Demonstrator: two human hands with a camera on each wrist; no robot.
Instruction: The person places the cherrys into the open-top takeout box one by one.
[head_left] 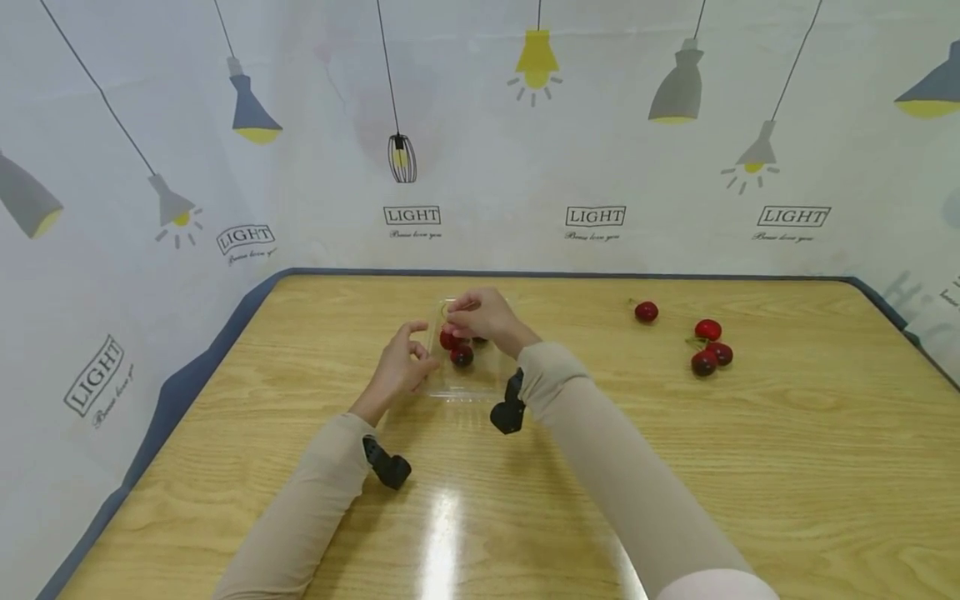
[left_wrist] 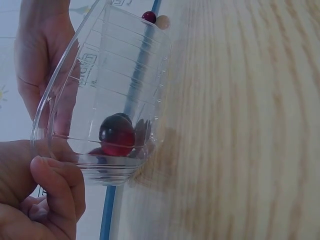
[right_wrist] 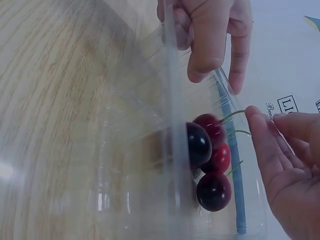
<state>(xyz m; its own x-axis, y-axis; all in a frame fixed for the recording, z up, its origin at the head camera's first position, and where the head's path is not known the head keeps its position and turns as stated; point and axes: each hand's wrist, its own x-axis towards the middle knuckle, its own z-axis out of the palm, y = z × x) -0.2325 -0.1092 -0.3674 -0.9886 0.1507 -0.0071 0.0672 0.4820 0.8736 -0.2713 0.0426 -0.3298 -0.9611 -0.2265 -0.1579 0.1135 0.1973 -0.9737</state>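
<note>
A clear plastic box (head_left: 468, 388) stands on the table with several dark red cherries (head_left: 462, 356) clustered inside, some with green stems. My right hand (head_left: 487, 318) reaches over the box, fingertips beside a cherry stem (right_wrist: 232, 115). In the right wrist view, a small gap shows between its thumb and index finger, with no stem visible in it. My left hand (head_left: 401, 364) is at the box's left side, thumb and index finger apart. In the left wrist view its thumb (left_wrist: 46, 170) lies close to the box rim; whether it touches is unclear.
Right of the box lie a single cherry (head_left: 646, 312) and a small group of cherries (head_left: 705, 362) on the wooden table (head_left: 600, 467). A white curtain (head_left: 480, 167) printed with lamps surrounds the table's back and sides.
</note>
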